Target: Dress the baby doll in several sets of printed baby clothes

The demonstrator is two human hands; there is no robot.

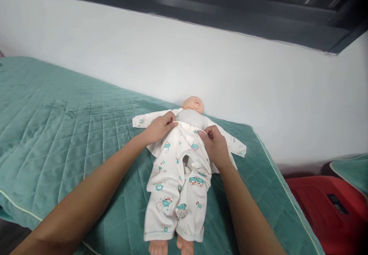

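A baby doll (193,103) lies on its back, head toward the wall and bare feet toward me. White printed baby pants (168,176) cover its legs, with an opening at the crotch. Their waistband reaches over the lower part of its grey torso (189,117). Pinched at the left side of the waistband is my left hand (162,126). My right hand (215,142) has its fingers closed on the waistband's right side. Beneath the doll, a matching white top (237,147) is spread open, sleeves out to both sides.
A green quilted cover (71,132) lies under the doll and runs up to the white wall (143,56). Above is a dark window frame (215,10) with bars. To the right, lower down, stands a red plastic object (322,205) with a dark label.
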